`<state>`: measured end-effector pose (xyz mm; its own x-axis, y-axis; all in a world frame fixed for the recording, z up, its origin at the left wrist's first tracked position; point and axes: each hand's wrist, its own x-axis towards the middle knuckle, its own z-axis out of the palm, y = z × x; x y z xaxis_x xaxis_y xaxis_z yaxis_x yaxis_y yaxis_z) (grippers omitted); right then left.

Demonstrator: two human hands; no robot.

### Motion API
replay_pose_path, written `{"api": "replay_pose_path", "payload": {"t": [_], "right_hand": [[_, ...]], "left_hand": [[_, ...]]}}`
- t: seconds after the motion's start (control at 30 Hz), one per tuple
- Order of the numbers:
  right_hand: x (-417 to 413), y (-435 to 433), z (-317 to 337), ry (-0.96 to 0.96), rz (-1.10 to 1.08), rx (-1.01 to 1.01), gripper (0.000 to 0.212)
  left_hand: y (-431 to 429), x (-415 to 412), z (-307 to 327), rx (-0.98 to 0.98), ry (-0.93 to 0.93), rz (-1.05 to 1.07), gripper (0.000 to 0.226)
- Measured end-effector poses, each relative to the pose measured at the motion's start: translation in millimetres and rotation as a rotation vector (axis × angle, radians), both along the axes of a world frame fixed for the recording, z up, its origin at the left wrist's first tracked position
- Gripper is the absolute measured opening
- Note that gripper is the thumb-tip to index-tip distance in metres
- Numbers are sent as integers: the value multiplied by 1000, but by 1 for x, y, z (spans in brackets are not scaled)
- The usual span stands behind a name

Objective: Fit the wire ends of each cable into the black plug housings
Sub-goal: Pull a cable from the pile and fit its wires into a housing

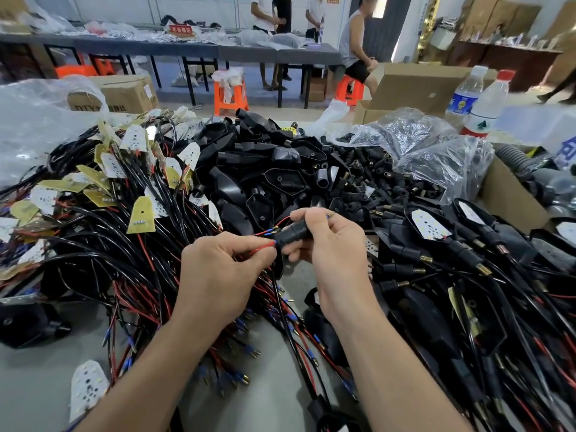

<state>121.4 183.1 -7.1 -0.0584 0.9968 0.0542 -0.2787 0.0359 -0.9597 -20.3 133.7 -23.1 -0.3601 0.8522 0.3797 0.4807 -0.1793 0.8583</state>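
Left hand (218, 269) fingers (265, 248) pinch a thin red wire (260, 249) near its blue-sleeved tip, at the mouth of the black plug housing (294, 235) clamped in the right hand (330, 241). The wire looks limp and light, so gripping close to the tip seems best; the housing looks rigid, held above the heaped surface (40, 363)

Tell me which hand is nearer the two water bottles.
Right. The right hand holds the black plug housing below-left of the water bottles; the left hand, pinching a red wire, sits farther left.

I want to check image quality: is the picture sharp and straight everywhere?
Head view: hands and black plug housing are sharp; the background people look soft; the wide angle bends the far tables; glare lies on the plastic bags.
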Motion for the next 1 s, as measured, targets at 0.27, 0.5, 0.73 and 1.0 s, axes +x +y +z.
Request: {"api": "replay_pose_path", "payload": {"t": [0.27, 0.5, 0.73, 1.0], "right_hand": [[3, 3, 2, 77, -53, -14, 33], [-5, -3, 2, 98, 17, -23, 16], [0, 1, 4, 142, -10, -30, 15], [0, -3, 3, 95, 155, -48, 26]], "left_hand": [[0, -5, 3, 63, -46, 51, 8], [2, -3, 0, 77, -75, 2, 14], [3, -14, 6, 6, -136, -90, 8], [0, -10, 12, -8, -304, -145, 50]]}}
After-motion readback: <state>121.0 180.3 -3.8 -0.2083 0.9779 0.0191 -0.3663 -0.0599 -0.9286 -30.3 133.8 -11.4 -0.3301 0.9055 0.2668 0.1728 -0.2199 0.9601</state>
